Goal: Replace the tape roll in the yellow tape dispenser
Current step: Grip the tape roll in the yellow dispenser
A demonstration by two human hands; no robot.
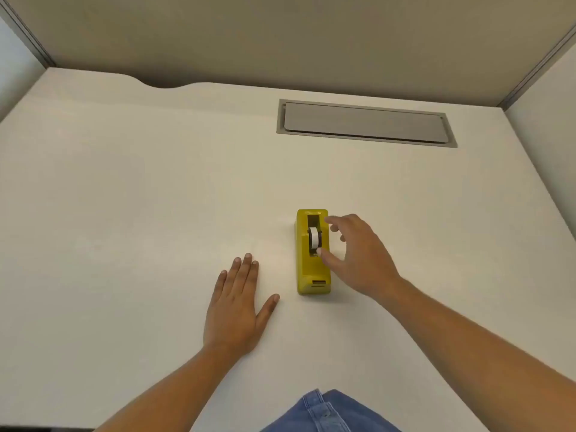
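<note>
A yellow tape dispenser (312,269) stands on the white desk (140,198), its long axis pointing away from me. A white tape roll (314,237) sits upright in its slot. My right hand (358,257) hovers at the dispenser's right side, fingers spread, with the thumb tip touching the dispenser's top just below the roll; it holds nothing. My left hand (237,304) lies flat on the desk, palm down, a short way left of the dispenser.
A grey cable-tray lid (364,123) is set into the desk at the back right. Beige partition walls enclose the desk at the back and both sides. Blue denim (327,413) shows at the bottom edge.
</note>
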